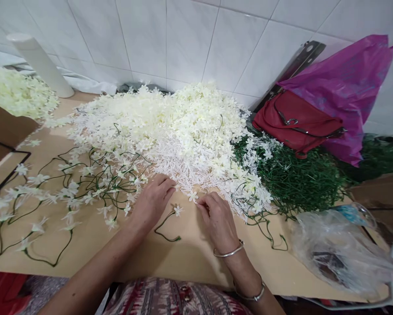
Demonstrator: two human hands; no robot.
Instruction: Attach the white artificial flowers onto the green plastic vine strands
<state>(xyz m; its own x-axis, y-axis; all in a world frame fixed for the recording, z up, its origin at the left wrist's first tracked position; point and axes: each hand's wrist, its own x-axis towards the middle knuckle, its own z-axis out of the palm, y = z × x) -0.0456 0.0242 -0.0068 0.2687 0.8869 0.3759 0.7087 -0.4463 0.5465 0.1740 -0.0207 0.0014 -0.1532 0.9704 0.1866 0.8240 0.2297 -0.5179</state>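
White blossoms (183, 113) lay heaped across the counter (190, 267) just beyond the left hand (155, 194) and right hand (218, 218), with a red handbag (301, 118) and green tangle (295, 183) towards right of frame. At centre, the right fingers pinched a star-shaped white flower (192, 196), facing upward; the left fingers bunched together, their hold unclear. Below, a loose stem (156, 229) bowed leftward, long axis running down-frame, bloom uppermost.

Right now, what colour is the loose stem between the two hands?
Dark green; the stem shows best in the head view.
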